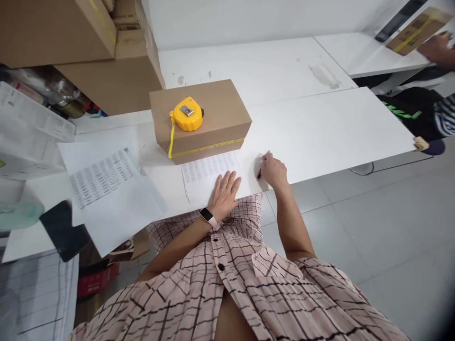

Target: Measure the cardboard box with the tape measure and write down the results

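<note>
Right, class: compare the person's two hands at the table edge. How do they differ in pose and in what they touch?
The left hand lies flat, fingers spread, on the printed sheet; the right hand is curled around a pen. The left hand has a watch at its wrist; the right hand's wrist is bare. Both rest near the white table edge.

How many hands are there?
3: left hand flat on a printed sheet, right hand gripping a pen beside it, another person's hand on a box far right; others may be hidden.
</note>
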Demonstrator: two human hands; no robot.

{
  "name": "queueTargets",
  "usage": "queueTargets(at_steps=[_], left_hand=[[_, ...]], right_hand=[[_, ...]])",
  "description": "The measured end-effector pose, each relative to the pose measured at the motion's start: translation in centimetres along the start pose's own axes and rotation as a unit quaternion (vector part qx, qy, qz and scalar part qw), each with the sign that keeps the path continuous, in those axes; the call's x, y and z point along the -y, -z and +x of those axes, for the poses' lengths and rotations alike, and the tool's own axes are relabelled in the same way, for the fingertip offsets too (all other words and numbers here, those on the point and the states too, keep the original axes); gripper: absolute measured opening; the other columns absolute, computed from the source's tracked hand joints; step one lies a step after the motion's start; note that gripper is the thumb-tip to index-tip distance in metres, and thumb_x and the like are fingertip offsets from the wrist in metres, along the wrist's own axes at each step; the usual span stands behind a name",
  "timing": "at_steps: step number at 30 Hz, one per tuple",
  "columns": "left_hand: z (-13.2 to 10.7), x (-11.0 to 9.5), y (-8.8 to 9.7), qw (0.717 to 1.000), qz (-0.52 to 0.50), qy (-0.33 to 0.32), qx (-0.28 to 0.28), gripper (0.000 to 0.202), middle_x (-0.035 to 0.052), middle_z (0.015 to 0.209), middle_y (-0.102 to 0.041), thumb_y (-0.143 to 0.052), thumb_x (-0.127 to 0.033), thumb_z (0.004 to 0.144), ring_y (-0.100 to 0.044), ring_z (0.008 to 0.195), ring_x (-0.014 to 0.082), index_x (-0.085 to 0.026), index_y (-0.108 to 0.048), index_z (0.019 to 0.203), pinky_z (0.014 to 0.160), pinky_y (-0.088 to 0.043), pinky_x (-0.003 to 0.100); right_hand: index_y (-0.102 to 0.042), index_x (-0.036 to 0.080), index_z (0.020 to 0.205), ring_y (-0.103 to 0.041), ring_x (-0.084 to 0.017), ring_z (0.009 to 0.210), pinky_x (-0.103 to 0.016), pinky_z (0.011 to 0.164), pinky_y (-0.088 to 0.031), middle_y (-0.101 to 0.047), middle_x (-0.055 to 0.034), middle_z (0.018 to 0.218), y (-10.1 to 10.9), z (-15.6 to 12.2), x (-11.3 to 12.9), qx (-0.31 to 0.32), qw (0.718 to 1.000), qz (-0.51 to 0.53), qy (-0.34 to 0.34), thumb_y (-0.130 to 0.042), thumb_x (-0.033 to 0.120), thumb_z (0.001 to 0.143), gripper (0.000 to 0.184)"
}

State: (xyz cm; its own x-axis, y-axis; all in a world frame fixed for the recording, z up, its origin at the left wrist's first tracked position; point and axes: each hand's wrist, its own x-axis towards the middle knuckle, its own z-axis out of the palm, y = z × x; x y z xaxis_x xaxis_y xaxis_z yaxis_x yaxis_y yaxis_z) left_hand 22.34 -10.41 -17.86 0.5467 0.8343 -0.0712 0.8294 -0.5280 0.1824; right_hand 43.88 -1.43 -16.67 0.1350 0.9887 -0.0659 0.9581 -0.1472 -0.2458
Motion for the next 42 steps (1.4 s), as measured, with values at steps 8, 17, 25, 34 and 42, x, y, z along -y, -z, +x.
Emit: queueTargets(at_steps=[8, 17, 25, 34, 42], left_hand=[[0.0, -0.3, 0.1, 1.000, 0.002, 0.003, 0.004, 0.079, 0.0184, 0.172, -0.012, -0.057, -0.032, 0.096, -0.006, 0.161, 0.0350, -0.007, -0.023, 0.164, 0.131, -0.005, 0.056], [-0.1, -0.2, -0.4, 1.000, -0.003, 0.005, -0.016, 0.077, 0.0166, 0.173, -0.012, -0.054, -0.028, 0.096, -0.006, 0.161, 0.0333, -0.009, -0.024, 0.164, 0.131, -0.005, 0.055], [0.2, -0.2, -0.3, 1.000, -0.022, 0.009, -0.011, 0.073, 0.0170, 0.172, -0.015, -0.054, -0.025, 0.096, -0.010, 0.161, 0.0344, -0.009, -0.028, 0.163, 0.131, -0.007, 0.057], [0.0, -0.2, -0.4, 1.000, 0.004, 0.007, -0.024, 0.068, 0.0180, 0.172, -0.019, -0.047, -0.027, 0.100, -0.013, 0.160, 0.0345, -0.009, -0.029, 0.162, 0.131, -0.011, 0.055], [0.1, -0.3, -0.5, 0.999, 0.021, 0.007, -0.025, 0.068, 0.0184, 0.171, -0.021, -0.048, -0.028, 0.100, -0.015, 0.160, 0.0351, -0.008, -0.030, 0.162, 0.130, -0.013, 0.056]], right_hand=[[-0.068, 0.014, 0.097, -0.058, -0.029, 0.090, -0.039, 0.066, -0.041, -0.066, -0.0216, 0.100, 1.3, 0.6, -2.9, 0.056, 0.965, -0.128, 0.223, -0.038, 0.001, 0.084, 0.035], [-0.059, 0.020, 0.092, -0.057, -0.023, 0.072, -0.035, 0.062, -0.035, -0.064, -0.0095, 0.076, 5.2, 1.7, -2.2, -0.011, 0.961, -0.070, 0.268, -0.050, 0.023, 0.088, 0.011], [-0.056, 0.025, 0.103, -0.054, -0.014, 0.057, -0.032, 0.062, -0.048, -0.054, 0.0037, 0.068, 0.8, -2.5, 4.6, -0.092, 0.833, 0.534, 0.112, -0.049, 0.045, 0.092, 0.024], [-0.053, 0.023, 0.084, -0.046, -0.011, 0.064, -0.027, 0.062, -0.041, -0.051, 0.0049, 0.073, -3.0, -1.4, 5.6, -0.013, 0.838, 0.535, 0.105, -0.068, 0.043, 0.087, 0.025], [-0.050, 0.023, 0.077, -0.045, -0.011, 0.060, -0.027, 0.058, -0.038, -0.048, 0.0058, 0.066, -3.1, -1.8, 5.8, -0.005, 0.853, 0.512, 0.100, -0.066, 0.038, 0.089, 0.024]])
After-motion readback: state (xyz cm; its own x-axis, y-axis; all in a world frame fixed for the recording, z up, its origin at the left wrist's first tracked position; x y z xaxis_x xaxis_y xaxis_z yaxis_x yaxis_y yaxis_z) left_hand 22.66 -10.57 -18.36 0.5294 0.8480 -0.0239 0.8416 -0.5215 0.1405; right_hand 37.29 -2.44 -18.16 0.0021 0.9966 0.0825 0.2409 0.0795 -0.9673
